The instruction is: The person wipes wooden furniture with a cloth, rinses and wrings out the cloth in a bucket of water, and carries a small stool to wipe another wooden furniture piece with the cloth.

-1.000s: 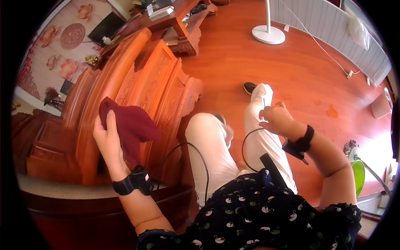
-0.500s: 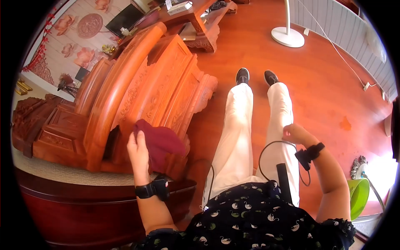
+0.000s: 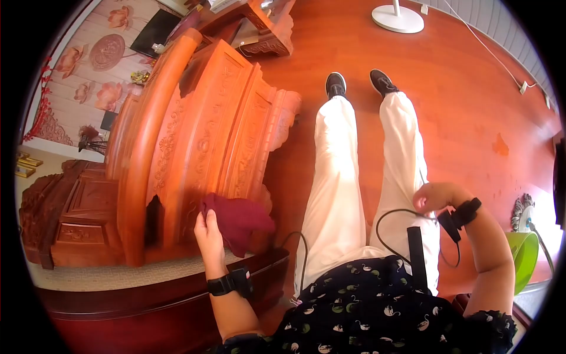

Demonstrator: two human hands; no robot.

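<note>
My left hand (image 3: 210, 236) pinches the edge of a dark red cloth (image 3: 239, 223), which hangs in loose folds to the right of the fingers, beside the carved orange wood furniture (image 3: 206, 130). Over the thigh of the white trousers (image 3: 333, 177) is my right hand (image 3: 435, 197), its fingers curled in; whether anything is inside them is hidden. Black straps with small devices sit on both wrists. A thin black cable (image 3: 380, 227) loops below the right hand.
Dark shoes (image 3: 336, 85) stand on the reddish wood floor (image 3: 471, 130). A round white base (image 3: 398, 19) is at the top. A green bin (image 3: 523, 259) is at the right. A dark red wooden edge (image 3: 159, 307) runs along the lower left.
The legs have come together, stretched forward with both shoes in view. My left hand has moved right and down with the cloth. My right hand has moved lower and to the right.
</note>
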